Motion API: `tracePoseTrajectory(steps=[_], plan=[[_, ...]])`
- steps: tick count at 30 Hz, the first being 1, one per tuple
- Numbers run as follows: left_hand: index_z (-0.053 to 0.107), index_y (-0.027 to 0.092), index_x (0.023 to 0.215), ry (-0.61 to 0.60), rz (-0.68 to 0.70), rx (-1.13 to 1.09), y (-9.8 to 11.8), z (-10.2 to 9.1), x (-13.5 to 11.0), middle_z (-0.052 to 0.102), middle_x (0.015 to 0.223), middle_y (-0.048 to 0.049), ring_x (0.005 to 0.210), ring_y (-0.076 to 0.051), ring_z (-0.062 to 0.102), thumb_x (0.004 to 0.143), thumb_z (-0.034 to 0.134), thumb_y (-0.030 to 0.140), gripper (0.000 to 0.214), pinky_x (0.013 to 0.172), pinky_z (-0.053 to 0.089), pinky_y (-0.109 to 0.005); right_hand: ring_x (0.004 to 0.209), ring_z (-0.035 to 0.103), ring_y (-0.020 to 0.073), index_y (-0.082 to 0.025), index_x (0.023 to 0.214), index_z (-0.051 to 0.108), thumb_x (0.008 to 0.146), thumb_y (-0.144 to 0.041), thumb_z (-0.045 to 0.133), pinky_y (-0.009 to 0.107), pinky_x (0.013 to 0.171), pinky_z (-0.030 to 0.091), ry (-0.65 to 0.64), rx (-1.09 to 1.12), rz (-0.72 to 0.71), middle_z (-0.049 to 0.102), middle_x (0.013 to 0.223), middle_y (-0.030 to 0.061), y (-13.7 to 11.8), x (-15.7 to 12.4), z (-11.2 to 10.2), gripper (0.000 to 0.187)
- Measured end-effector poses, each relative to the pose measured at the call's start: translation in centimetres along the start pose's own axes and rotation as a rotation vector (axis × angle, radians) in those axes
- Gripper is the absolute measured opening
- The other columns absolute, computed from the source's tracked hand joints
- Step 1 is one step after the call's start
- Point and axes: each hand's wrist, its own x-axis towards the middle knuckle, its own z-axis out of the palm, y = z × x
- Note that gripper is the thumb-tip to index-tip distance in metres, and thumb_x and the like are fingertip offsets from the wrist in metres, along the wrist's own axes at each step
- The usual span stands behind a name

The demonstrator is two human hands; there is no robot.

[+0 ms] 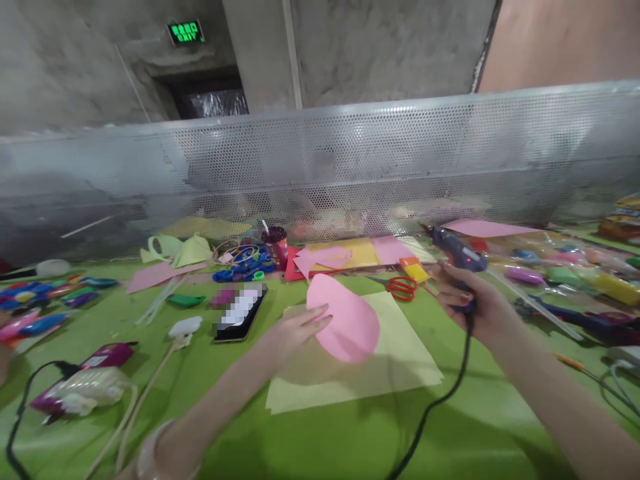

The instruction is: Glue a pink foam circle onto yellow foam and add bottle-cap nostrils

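Note:
My left hand (pixel 300 328) grips a pink paper oval (pixel 347 320) at its left edge, fingers on its upper face and the thumb hidden. The oval is tilted and slightly curved above a stack of pale yellow paper sheets (pixel 395 360). Over to the right, my right hand (pixel 467 300) is wrapped round the handle of a dark hot glue gun (pixel 457 250). Its nozzle points to the upper left, away from the oval, and a small red light shows on its body. The black cord (pixel 450 393) drops from the handle across the front of the table.
Red-handled scissors (pixel 401 288) lie behind the sheets. A phone (pixel 240 313) is left of them. Paper scraps (pixel 325 257) and a lidded cup (pixel 277 245) stand near the mesh barrier (pixel 320 167). Plugs and cables (pixel 173 340) crowd the left; colourful packs (pixel 565 273) fill the right.

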Motion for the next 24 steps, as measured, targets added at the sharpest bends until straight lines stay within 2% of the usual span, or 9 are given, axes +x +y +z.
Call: tracePoseTrajectory(steps=[3, 5, 8, 12, 15, 18, 19, 23, 24], plan=[[0.049, 0.006, 0.124, 0.169, 0.355, 0.136, 4.2, -0.2, 1.7, 0.054, 0.129, -0.0136, 0.119, -0.019, 0.051, 0.089, 0.028, 0.003, 0.041, 0.096, 0.046, -0.028, 0.039, 0.012, 0.0016, -0.02, 0.071, 0.061, 0.064, -0.021, 0.068, 0.017, 0.027, 0.015, -0.036, -0.065, -0.063, 0.04, 0.056, -0.0054, -4.3, -3.0, 2.9, 0.009], [0.044, 0.006, 0.129, 0.183, 0.432, 0.139, 7.5, -0.1, 3.1, 0.05, 0.133, -0.0122, 0.123, -0.017, 0.046, 0.091, 0.028, 0.007, 0.041, 0.102, 0.04, -0.027, 0.036, 0.012, 0.0002, -0.021, 0.066, 0.06, 0.066, -0.022, 0.066, 0.017, 0.028, 0.012, -0.051, -0.119, -0.14, 0.036, 0.048, -0.0072, -6.8, -4.8, 5.1, 0.006], [0.043, 0.005, 0.13, 0.274, 0.59, 0.141, 11.9, 0.0, 4.7, 0.044, 0.138, -0.0111, 0.132, -0.016, 0.033, 0.094, 0.026, 0.015, 0.041, 0.109, 0.032, -0.027, 0.034, 0.022, -0.0046, -0.02, 0.067, 0.057, 0.079, -0.017, 0.049, 0.014, 0.033, 0.015, -0.01, -0.113, -0.258, 0.051, 0.059, -0.0061, -9.4, -6.4, 8.0, 0.015], [0.036, 0.006, 0.135, 0.427, 0.701, 0.031, 14.6, -0.7, 5.4, 0.041, 0.141, -0.0093, 0.136, -0.015, 0.025, 0.094, 0.03, 0.017, 0.043, 0.112, 0.025, -0.024, 0.034, 0.029, -0.0043, -0.018, 0.065, 0.058, 0.086, -0.013, 0.04, 0.011, 0.031, 0.016, 0.035, -0.159, -0.262, 0.051, 0.06, -0.0044, -10.2, -6.4, 9.1, 0.028], [0.035, 0.008, 0.136, 0.391, 0.662, -0.062, 13.5, -1.3, 5.5, 0.035, 0.145, -0.0058, 0.136, -0.01, 0.023, 0.094, 0.029, 0.013, 0.043, 0.113, 0.021, -0.019, 0.035, 0.031, -0.003, -0.015, 0.066, 0.06, 0.081, -0.01, 0.049, 0.009, 0.028, 0.026, -0.01, -0.15, -0.189, 0.051, 0.061, -0.0024, -9.7, -5.4, 8.0, 0.019], [0.04, 0.011, 0.133, 0.222, 0.536, -0.136, 10.0, -1.0, 5.4, 0.035, 0.145, -0.0021, 0.134, -0.006, 0.025, 0.093, 0.023, 0.005, 0.044, 0.112, 0.024, -0.019, 0.039, 0.036, -0.0034, -0.012, 0.07, 0.06, 0.077, -0.006, 0.054, 0.006, 0.032, 0.033, -0.076, -0.078, -0.099, 0.054, 0.067, -0.002, -8.6, -4.0, 6.8, 0.011], [0.04, 0.012, 0.133, 0.197, 0.466, -0.172, 8.6, -0.7, 5.2, 0.037, 0.143, -0.0009, 0.133, -0.006, 0.029, 0.091, 0.021, 0.001, 0.048, 0.111, 0.027, -0.021, 0.039, 0.036, -0.0033, -0.012, 0.071, 0.06, 0.075, -0.006, 0.055, 0.006, 0.032, 0.033, -0.076, -0.059, -0.062, 0.055, 0.068, -0.002, -8.1, -3.5, 6.5, 0.008], [0.044, 0.02, 0.132, 0.184, -0.019, -0.311, 2.8, 0.1, 3.4, 0.049, 0.134, 0.0007, 0.12, -0.012, 0.049, 0.092, 0.03, 0.012, 0.043, 0.106, 0.037, -0.03, 0.036, 0.031, -0.0011, -0.013, 0.067, 0.06, 0.07, -0.01, 0.063, 0.009, 0.029, 0.029, -0.066, -0.08, 0.086, 0.045, 0.052, -0.0057, -6.1, -1.7, 6.1, 0.005], [0.046, 0.019, 0.131, 0.177, -0.078, -0.313, 1.5, 0.1, 2.6, 0.05, 0.133, 0.0004, 0.12, -0.013, 0.05, 0.091, 0.031, 0.014, 0.042, 0.106, 0.037, -0.032, 0.036, 0.03, -0.0006, -0.013, 0.067, 0.061, 0.069, -0.011, 0.065, 0.01, 0.03, 0.03, -0.062, -0.117, 0.091, 0.045, 0.05, -0.0059, -5.5, -1.2, 5.9, 0.005]])
